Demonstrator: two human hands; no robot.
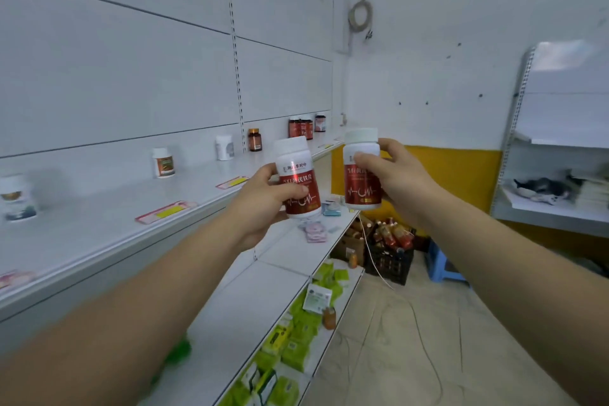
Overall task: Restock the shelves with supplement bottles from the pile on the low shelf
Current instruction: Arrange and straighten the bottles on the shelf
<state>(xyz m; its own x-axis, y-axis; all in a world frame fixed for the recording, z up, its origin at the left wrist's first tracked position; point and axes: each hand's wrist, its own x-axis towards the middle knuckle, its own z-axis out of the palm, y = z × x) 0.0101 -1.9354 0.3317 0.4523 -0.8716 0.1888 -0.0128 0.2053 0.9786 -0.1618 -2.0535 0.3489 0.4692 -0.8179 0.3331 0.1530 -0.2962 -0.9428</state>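
Two red-labelled supplement bottles with white caps are in transit, one per hand. The left hand [263, 196] grips the left bottle [298, 176] from below and behind, thumb across the lower label and fingers [280, 214] curled round the base; its long axis is near upright, the cap leaning slightly left toward the back panel. The right hand [392, 171] grips the right bottle [362, 170] from its right side, thumb across the front of the upper label and the other fingers behind; this bottle stands upright. The two bottles are near each other but apart, both held in the air above and in front of the front edge of the upper shelf [108, 217], over the middle shelf [283, 250]. The deciding relation is that the upper shelf lies to the left of and beyond both hands, so the left hand is the nearer one to its free surface; by judgement it sets down first, base leading, axis kept vertical. Count on the upper shelf: three separate white tubs along the back, one brown bottle [255, 140], and a dark cluster at the far end [304, 127], apparently four, though blur prevents a firm count. Yellow-and-pink price tags [166, 212] lie along the front edge; two show clearly, others only in part. Green packets [296, 336] fill the low shelf.
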